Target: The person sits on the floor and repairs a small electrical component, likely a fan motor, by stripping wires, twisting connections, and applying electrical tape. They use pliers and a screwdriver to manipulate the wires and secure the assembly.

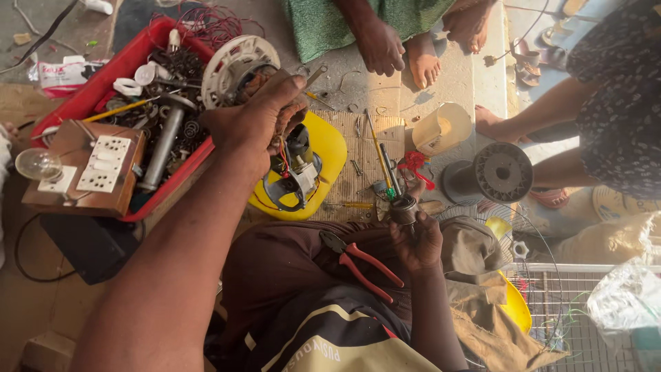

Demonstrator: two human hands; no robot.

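My left hand reaches forward and is closed on a motor part with copper-coloured windings. It holds the part just above a small motor with red wires, which sits on a yellow plastic base. My right hand is near my lap and grips a small dark cylindrical part. Red-handled pliers lie across my brown-clothed thigh, between the two arms.
A red tray of metal parts holds a white round motor cover. Beside it is a wooden switchboard with a bulb. Screwdrivers, a black spool, a cream tub and a wire fan guard lie around. Another person's hand and a second person are close.
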